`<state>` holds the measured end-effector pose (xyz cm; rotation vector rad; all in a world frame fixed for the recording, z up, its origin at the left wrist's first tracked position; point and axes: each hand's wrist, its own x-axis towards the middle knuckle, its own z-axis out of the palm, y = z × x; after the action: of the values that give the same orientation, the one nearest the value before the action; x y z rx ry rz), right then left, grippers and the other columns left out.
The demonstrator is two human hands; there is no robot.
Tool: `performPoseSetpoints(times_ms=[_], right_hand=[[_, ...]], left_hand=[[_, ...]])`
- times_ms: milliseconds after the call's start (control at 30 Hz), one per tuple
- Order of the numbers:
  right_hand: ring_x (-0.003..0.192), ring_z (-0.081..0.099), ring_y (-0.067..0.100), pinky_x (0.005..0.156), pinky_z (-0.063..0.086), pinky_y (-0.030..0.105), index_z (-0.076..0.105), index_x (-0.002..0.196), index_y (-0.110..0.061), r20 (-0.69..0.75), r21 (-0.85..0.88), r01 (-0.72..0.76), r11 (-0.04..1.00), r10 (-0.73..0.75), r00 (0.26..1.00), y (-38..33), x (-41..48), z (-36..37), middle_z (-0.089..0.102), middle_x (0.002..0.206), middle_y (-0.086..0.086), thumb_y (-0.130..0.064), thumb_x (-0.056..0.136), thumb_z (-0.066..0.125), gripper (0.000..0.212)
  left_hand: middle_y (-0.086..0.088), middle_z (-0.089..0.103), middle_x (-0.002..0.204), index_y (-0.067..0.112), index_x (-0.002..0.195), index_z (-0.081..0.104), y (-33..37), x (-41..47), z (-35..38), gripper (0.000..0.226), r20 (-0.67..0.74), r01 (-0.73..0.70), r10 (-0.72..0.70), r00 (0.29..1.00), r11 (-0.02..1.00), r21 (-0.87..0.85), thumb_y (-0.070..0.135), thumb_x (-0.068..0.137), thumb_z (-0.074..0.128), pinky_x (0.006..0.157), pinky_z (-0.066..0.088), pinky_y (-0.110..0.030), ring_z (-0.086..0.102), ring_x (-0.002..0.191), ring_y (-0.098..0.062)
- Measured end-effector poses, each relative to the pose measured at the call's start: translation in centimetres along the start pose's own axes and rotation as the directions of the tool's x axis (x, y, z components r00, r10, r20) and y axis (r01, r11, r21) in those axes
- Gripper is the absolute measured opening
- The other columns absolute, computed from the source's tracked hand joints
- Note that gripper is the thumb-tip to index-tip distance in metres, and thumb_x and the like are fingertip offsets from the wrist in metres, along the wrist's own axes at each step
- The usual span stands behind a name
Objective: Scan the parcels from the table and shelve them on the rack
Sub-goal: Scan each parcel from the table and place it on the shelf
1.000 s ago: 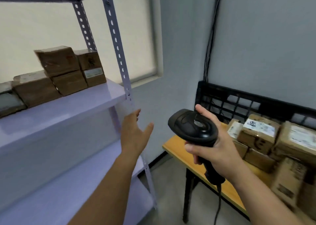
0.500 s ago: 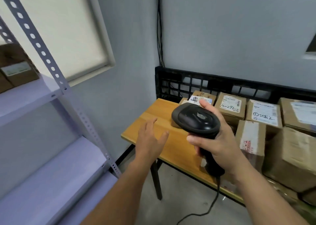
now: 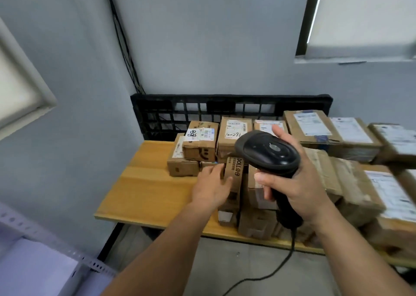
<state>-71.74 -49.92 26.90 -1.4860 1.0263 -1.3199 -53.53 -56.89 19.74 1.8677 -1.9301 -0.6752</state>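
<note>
Upright parcel [image 3: 237, 171] being taken in the left grip [image 3: 211, 187]; scanner [image 3: 267, 151] being held in the right grip [image 3: 299, 189].
The parcel, printed "DOLL", is being supported on edge by the worktop [image 3: 146, 189], at 9 o'clock of the parcel pile [image 3: 310, 126]; it is being pinched, fingers on its 9 o'clock face, thumb on the near face. The scanner handle is being clasped at 2 o'clock of it. The rack [image 3: 96, 265] is being caught at 7 o'clock.

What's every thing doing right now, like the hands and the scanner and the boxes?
Left hand, touching the narrow box; grip unclear.
Right hand, gripping the scanner.
Scanner, held above the parcels, cable hanging down.
Narrow box, standing on edge on the table.
Other parcels, piled on the table, unheld.
</note>
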Motion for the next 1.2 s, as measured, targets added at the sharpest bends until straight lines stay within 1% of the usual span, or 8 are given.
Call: performPoseSetpoints(times_ms=[167, 300, 467, 567, 667, 900, 1033, 1200], right_hand=[[0.082, 0.065, 0.015, 0.072, 0.055, 0.032, 0.037, 0.142, -0.05, -0.066, -0.066, -0.019, 0.998, 0.015, 0.998, 0.5, -0.7, -1.3, 0.063, 0.125, 0.005, -0.035, 0.059, 0.085, 0.097], [0.085, 0.064, 0.014, 0.076, 0.056, 0.033, 0.038, 0.141, -0.052, -0.087, -0.075, -0.03, 0.997, 0.024, 0.996, 0.8, -0.6, -1.2, 0.062, 0.127, 0.001, -0.039, 0.057, 0.084, 0.097], [0.063, 0.066, 0.026, 0.061, 0.058, 0.036, 0.037, 0.144, -0.049, -0.044, -0.057, -0.058, 0.997, 0.056, 0.997, 1.3, -0.1, 0.0, 0.066, 0.113, 0.01, -0.028, 0.062, 0.091, 0.1], [0.055, 0.064, 0.031, 0.054, 0.057, 0.034, 0.036, 0.145, -0.045, -0.012, -0.049, -0.079, 0.996, 0.079, 0.997, 1.3, 0.2, 1.2, 0.064, 0.117, 0.009, -0.021, 0.066, 0.084, 0.095], [0.055, 0.065, 0.03, 0.054, 0.057, 0.033, 0.037, 0.142, -0.048, 0.023, -0.035, -0.077, 0.996, 0.078, 0.997, 1.7, 0.8, 2.3, 0.06, 0.123, 0.012, -0.018, 0.069, 0.086, 0.094], [0.054, 0.065, 0.025, 0.057, 0.058, 0.032, 0.035, 0.145, -0.045, 0.125, -0.048, -0.032, 0.998, 0.038, 0.991, 1.3, 2.3, 5.3, 0.061, 0.12, 0.015, -0.024, 0.066, 0.081, 0.094], [0.057, 0.066, 0.028, 0.059, 0.059, 0.035, 0.034, 0.145, -0.046, 0.181, -0.027, -0.029, 0.999, 0.034, 0.983, 1.3, 2.7, 6.4, 0.062, 0.124, 0.006, -0.025, 0.068, 0.083, 0.094], [0.057, 0.065, 0.03, 0.057, 0.058, 0.034, 0.034, 0.145, -0.047, 0.209, -0.019, -0.029, 0.999, 0.032, 0.977, 1.2, 3.1, 7.0, 0.061, 0.124, 0.006, -0.021, 0.069, 0.084, 0.095]], left_hand=[[-0.009, 0.041, 0.142, 0.03, 0.145, 0.036, -0.1, 1.1, 3.3, 0.06, 0.148, 0.024, -0.047, 0.988, 0.988, 0.152, 0.059, 0.093, 0.046, 0.108, 0.039, -0.043, 0.039, 0.131, -0.028], [-0.008, 0.045, 0.135, 0.028, 0.147, 0.03, -1.2, 1.3, 3.3, 0.074, 0.155, 0.077, -0.107, 0.982, 0.979, 0.186, 0.059, 0.086, 0.058, 0.102, 0.043, -0.041, 0.042, 0.126, -0.028], [0.004, 0.061, 0.109, 0.038, 0.143, 0.034, -3.9, 0.7, 0.9, 0.062, 0.188, 0.275, -0.253, 0.949, 0.956, -0.103, 0.033, 0.088, 0.061, 0.076, 0.057, -0.035, 0.063, 0.093, -0.016], [0.005, 0.06, 0.109, 0.042, 0.14, 0.031, -5.5, -0.7, -1.5, 0.067, 0.257, 0.391, -0.306, 0.917, 0.819, -0.42, 0.015, 0.09, 0.065, 0.062, 0.058, -0.03, 0.066, 0.085, -0.017], [-0.01, 0.055, 0.132, 0.041, 0.152, 0.015, -7.6, -1.5, -3.7, 0.094, 0.245, 0.402, -0.321, 0.915, 0.661, -0.634, 0.008, 0.084, 0.07, 0.072, 0.06, -0.043, 0.069, 0.093, -0.028], [-0.012, 0.068, 0.118, 0.038, 0.154, 0.005, -9.4, -2.0, -8.3, 0.096, 0.041, 0.147, -0.329, 0.944, 0.303, -0.942, -0.012, 0.088, 0.054, 0.079, 0.054, -0.045, 0.066, 0.104, -0.028], [0.005, 0.064, 0.114, 0.042, 0.152, -0.004, -8.8, -2.6, -9.1, 0.104, -0.009, 0.154, -0.33, 0.944, 0.465, -0.872, -0.002, 0.087, 0.064, 0.071, 0.053, -0.032, 0.063, 0.1, -0.014], [0.009, 0.056, 0.108, 0.047, 0.151, -0.002, -8.4, -2.6, -9.7, 0.1, -0.114, 0.107, -0.336, 0.935, 0.573, -0.813, 0.001, 0.09, 0.062, 0.078, 0.057, -0.04, 0.062, 0.101, -0.017]])
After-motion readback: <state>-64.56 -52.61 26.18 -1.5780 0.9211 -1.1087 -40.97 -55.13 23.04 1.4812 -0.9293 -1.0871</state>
